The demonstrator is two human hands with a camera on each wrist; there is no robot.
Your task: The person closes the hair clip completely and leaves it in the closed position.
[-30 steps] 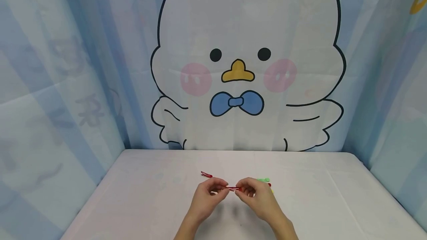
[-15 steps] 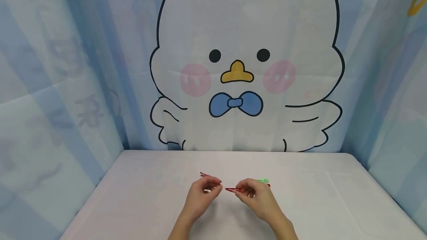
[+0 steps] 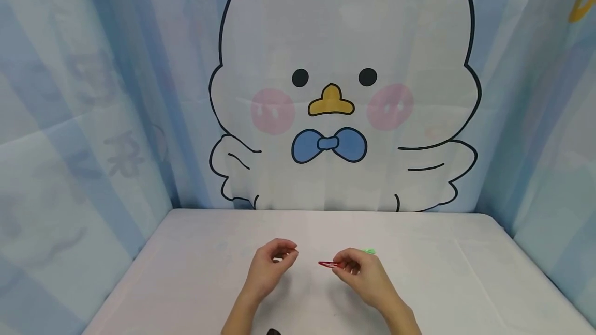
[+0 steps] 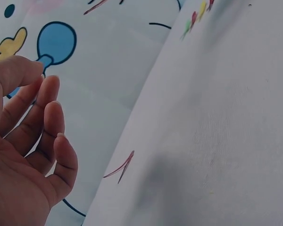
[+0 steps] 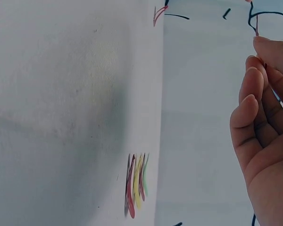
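My right hand [image 3: 360,272] pinches a red snap hair clip [image 3: 327,264] between thumb and fingertips, its free end pointing left; only a thin edge of this clip [image 5: 257,26] shows in the right wrist view. My left hand [image 3: 270,268] is raised above the table to the left, fingers loosely bent and thumb near the index fingertip, with nothing seen between them [image 4: 35,108]. A second red hair clip [image 4: 126,165], its two arms spread, lies on the table beyond the left hand, which hides most of it in the head view.
Several hair clips in red, yellow, green and dark tones lie in a row [image 5: 137,183] near the table's back edge; a green one [image 3: 369,251] shows behind the right hand. The white table [image 3: 442,273] meets a curtain [image 3: 326,185] with a bird drawing. A dark object [image 3: 273,332] pokes in at the bottom.
My left hand has let go of the red hair clip and moved left and slightly away from me, now covering the clip on the table. My right hand keeps holding its clip, nearly still.
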